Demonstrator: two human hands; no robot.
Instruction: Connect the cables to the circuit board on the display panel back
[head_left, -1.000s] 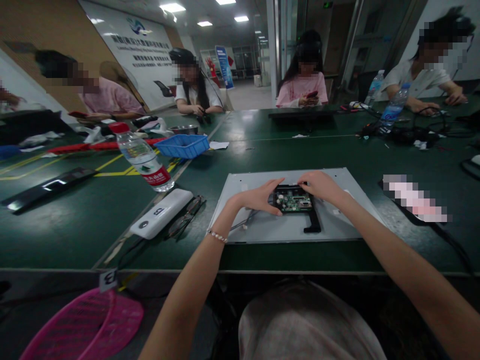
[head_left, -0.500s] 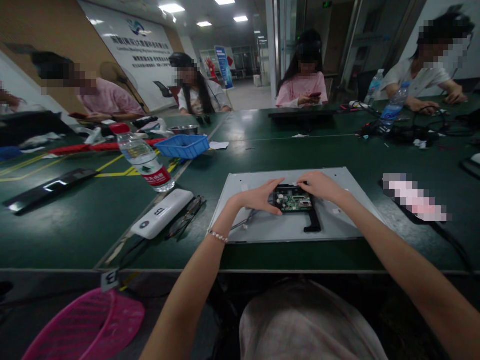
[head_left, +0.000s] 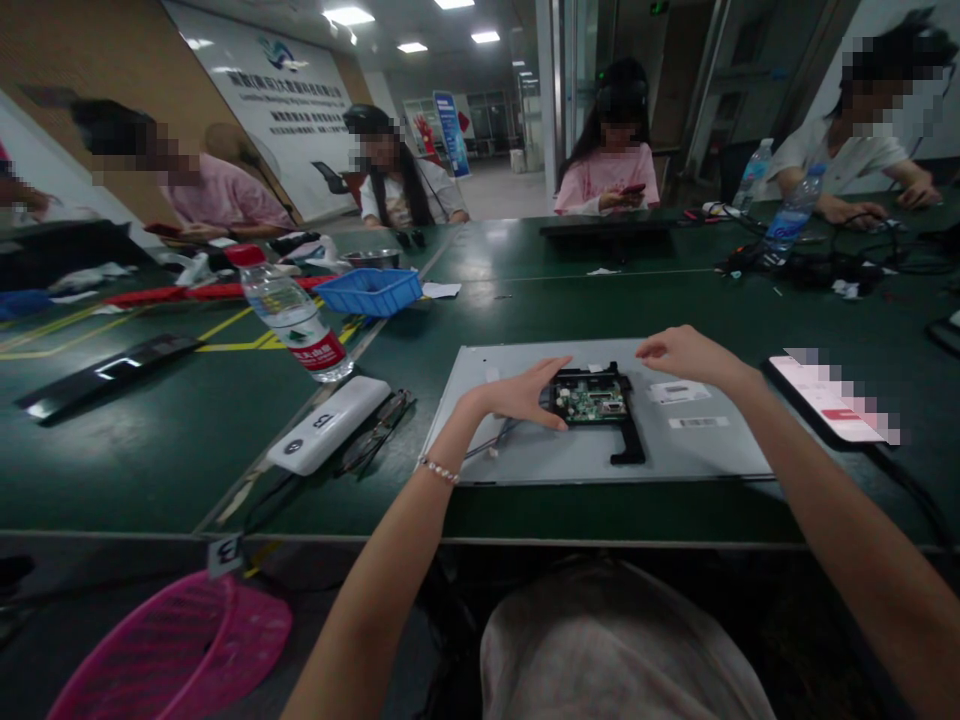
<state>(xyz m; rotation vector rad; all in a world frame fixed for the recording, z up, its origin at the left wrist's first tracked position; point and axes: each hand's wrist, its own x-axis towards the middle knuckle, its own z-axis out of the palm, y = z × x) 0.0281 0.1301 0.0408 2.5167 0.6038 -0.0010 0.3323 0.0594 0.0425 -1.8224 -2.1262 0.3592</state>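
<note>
A flat grey panel lies on the green table, with a black bracket and a green circuit board on its middle. My left hand rests at the board's left edge, thumb and fingers spread around the bracket's left side. Thin cables run out under that hand. My right hand hovers above the panel's right part, away from the board, its fingers bent together; whether anything small is between them is too small to tell. White labels show on the panel below it.
Left of the panel are glasses, a white power bank, a water bottle and a blue tray. A phone with a cable lies at the right. A pink basket is below the table edge. Several people sit opposite.
My right hand has left the bracket's top edge and moved right, uncovering the panel's labels. My left hand has stayed at the board. The phone at the right shows a brighter screen.
</note>
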